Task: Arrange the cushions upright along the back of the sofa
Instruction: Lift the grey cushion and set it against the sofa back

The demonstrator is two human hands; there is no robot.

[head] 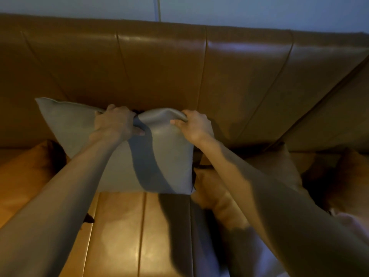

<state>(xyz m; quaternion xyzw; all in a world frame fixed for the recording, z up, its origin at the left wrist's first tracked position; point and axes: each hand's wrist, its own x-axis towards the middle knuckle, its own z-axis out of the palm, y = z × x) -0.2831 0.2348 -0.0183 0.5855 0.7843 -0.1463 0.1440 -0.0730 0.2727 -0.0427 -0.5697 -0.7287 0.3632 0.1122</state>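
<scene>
A grey cushion [167, 156] stands roughly upright against the brown leather sofa back [159, 62], its bottom edge on the seat. My left hand [115, 122] grips the middle of its top edge, pinching the fabric. My right hand [193, 124] holds the top edge near the right corner. A tan cushion [215, 194] lies flat on the seat to the right, partly under my right arm. Another tan cushion [36, 162] rests at the left, beside the grey one.
More tan cushions [283, 162] lean near the sofa's corner at the right, where a side section [339, 108] meets the back. The leather seat [123, 232] stretches toward me below the grey cushion. A pale wall [239, 9] rises behind the sofa.
</scene>
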